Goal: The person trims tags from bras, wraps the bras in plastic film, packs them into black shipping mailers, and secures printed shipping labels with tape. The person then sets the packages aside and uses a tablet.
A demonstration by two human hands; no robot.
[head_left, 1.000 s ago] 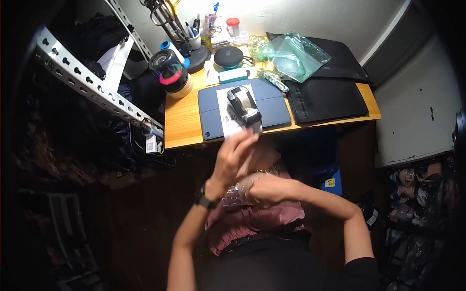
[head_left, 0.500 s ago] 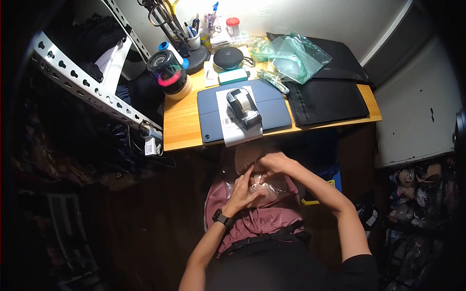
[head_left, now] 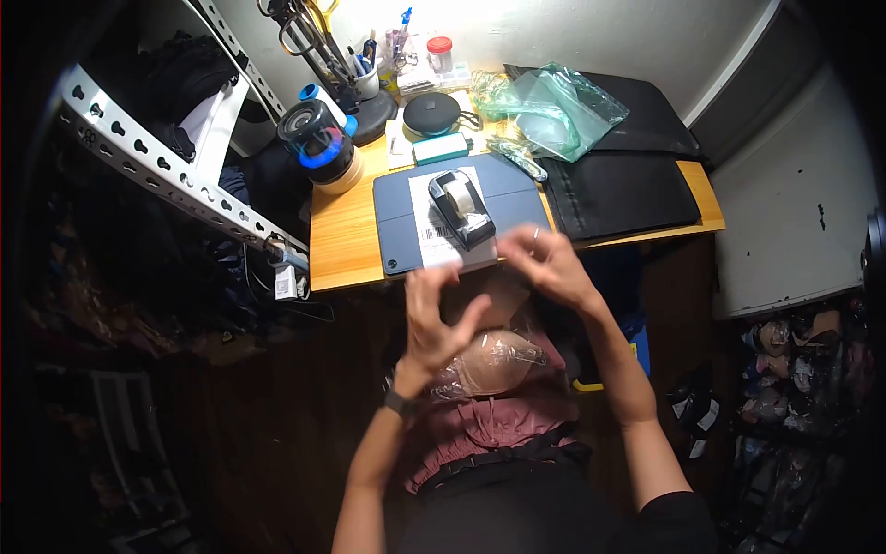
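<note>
On your lap [head_left: 498,420], a wrapped beige item [head_left: 498,365]

Your left hand [head_left: 434,328] is spread, apparently empty; your right hand [head_left: 556,270] is half-curled (whether it pinches anything, I cannot tell). Your lap presumably steadies the item; the tape dispenser [head_left: 461,210] sits just beyond, likely for reach.

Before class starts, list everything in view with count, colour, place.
Desk: one, brown, ahead
Flat case: one, slate, desk front
Paper: one, white, on flat case
Tape dispenser: one, black, on paper
Pouches: two, black, desk right
Bag: one, green, over pouches
Round case: one, black, desk back
Box: one, teal, behind flat case
Jar: one, red-lidded, desk back
Pen cup: one, white, desk back
Cylinder: one, black, desk left
Rack: one, white, left
Wrapped goods: many, mixed, lower right
Fabric: one, pink, below desk
Bra: one visible, beige, on fabric
Left hand: one, bare, near bra
Right hand: one, bare, desk edge
</note>
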